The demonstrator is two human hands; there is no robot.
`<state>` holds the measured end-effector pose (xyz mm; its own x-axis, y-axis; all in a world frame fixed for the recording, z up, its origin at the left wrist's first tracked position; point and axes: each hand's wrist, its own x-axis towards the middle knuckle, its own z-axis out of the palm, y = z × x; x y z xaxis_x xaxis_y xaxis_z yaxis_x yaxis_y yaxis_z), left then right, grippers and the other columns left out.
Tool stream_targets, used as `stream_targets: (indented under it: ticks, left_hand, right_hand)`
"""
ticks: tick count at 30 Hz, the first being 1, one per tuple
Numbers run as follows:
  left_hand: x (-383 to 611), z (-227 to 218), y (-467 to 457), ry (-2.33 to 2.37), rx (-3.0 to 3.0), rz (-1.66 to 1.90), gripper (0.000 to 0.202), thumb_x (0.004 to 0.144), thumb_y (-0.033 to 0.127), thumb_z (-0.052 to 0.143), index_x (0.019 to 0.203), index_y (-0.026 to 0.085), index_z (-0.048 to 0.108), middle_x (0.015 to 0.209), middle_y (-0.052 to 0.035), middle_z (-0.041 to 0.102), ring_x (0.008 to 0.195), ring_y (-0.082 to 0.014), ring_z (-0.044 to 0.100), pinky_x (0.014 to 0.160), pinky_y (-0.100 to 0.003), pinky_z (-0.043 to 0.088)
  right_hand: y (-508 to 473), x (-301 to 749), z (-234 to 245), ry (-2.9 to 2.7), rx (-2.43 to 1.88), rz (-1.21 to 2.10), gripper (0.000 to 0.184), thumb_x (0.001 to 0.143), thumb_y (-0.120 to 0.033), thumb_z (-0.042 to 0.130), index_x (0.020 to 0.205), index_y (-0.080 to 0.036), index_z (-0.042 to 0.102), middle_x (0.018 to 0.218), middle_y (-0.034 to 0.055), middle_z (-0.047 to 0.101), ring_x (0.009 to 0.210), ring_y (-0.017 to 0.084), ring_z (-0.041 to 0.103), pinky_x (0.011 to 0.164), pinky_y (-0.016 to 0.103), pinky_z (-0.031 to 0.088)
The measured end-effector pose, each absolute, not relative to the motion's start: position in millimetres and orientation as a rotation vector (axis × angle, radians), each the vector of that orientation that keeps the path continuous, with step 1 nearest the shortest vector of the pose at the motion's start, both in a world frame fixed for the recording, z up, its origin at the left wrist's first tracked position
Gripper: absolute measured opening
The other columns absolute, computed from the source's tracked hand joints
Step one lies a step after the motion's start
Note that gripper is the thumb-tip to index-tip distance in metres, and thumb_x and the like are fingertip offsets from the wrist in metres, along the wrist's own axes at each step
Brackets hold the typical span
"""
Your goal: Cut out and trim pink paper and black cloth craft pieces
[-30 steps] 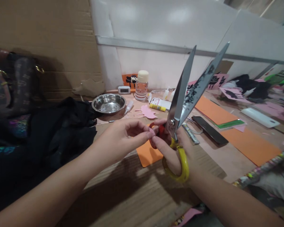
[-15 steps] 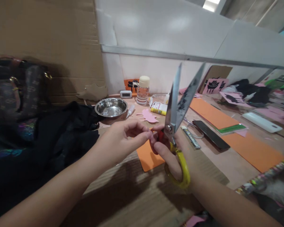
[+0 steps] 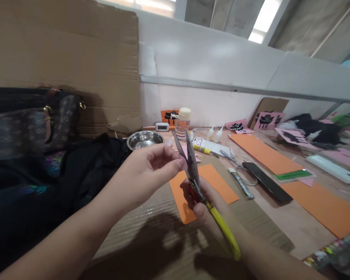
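Note:
A pair of scissors (image 3: 194, 171) with yellow handles is in my right hand (image 3: 211, 210), its blades parted and pointing up and away. Thumb and fingertips of my left hand (image 3: 151, 171) are pinched together right beside the blades; anything between them is too small or hidden to make out. Beneath both hands lies orange paper (image 3: 218, 182), partly covered by them, on a brown cardboard sheet (image 3: 259, 221). A pink paper cutout (image 3: 195, 152) shows in part behind the blades.
Behind my left hand stands a steel bowl (image 3: 146, 137), with a lidded bottle (image 3: 182, 123) near it. A dark phone-like slab (image 3: 266, 182), a blade case (image 3: 241, 184) and more orange sheets (image 3: 262, 153) lie to the right. Black cloth (image 3: 99, 171) is heaped at the left.
The scissors have swung down and left, and their blades now stand beside my left fingertips. My two hands were touching before. The view has tilted upward a little.

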<state>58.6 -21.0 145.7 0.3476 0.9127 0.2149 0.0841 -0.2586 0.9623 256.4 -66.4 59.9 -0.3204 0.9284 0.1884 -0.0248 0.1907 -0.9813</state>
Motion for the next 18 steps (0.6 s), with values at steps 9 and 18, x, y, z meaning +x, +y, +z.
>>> stream_targets:
  ticks: [9,18]
  left_hand:
    - [57.7,145.5,-21.0,0.936,1.675,1.078,0.019,0.088,0.035,0.070,0.079,0.020,0.065,0.082,0.0011,0.071,0.080,-0.0156,0.069,0.074,-0.025,0.055]
    - [58.0,144.4,-21.4,0.882,1.653,1.064,0.016,0.090,0.032,0.070,0.080,0.021,0.065,0.085,0.0025,0.072,0.081,-0.0135,0.068,0.075,-0.022,0.053]
  right_hand:
    - [-65.0,255.7,61.4,-1.556,-0.897,1.286,0.043,0.089,-0.062,0.064,0.114,-0.029,0.059,0.095,0.0033,0.051,0.083,0.019,0.051,0.071,0.030,0.049]
    - [-65.8,256.5,62.5,-1.569,-0.912,1.267,0.045,0.088,-0.063,0.064,0.115,-0.028,0.060,0.093,0.0043,0.053,0.084,0.020,0.053,0.072,0.032,0.051]
